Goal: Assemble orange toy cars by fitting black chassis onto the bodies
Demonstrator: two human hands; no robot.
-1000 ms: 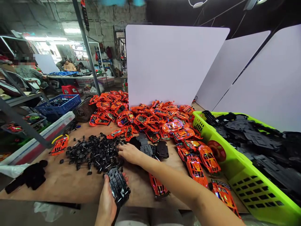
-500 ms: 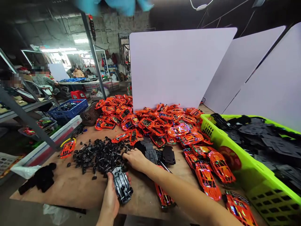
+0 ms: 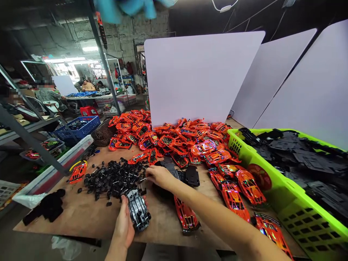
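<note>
One block-walled workshop (image 3: 133, 27) holds this bench, with a co-worker (image 3: 88, 86) seated at a far table and a blue plastic crate (image 3: 78, 127) beyond the near bench's left edge. Three white panels (image 3: 203, 76) stand along the back and right of the wooden workbench (image 3: 67, 221). Stock on the bench remains large: a broad heap of orange-red toy car bodies (image 3: 168, 141) lies against the central panel, and a lime-green plastic crate (image 3: 299, 217) at the right is heaped with black plastic chassis (image 3: 307, 156). Several looser car bodies (image 3: 233, 199) lie near the crate, one more with a yellow ring (image 3: 78, 172) sits at the left, and a black wheel-and-axle heap (image 3: 114, 179) occupies the bench centre. No separate batch of finished cars can be identified, so progress cannot be measured beyond these piles. The left hand (image 3: 123, 226) is closed around one black chassis (image 3: 138, 210), which it holds just above the near bench edge, below the wheel heap; whether wheels are fitted cannot be told. The right hand (image 3: 160, 177) lies palm down at the heap's right edge, fingers loosely curled among the axle ends; whether it grips an axle cannot be told.
</note>
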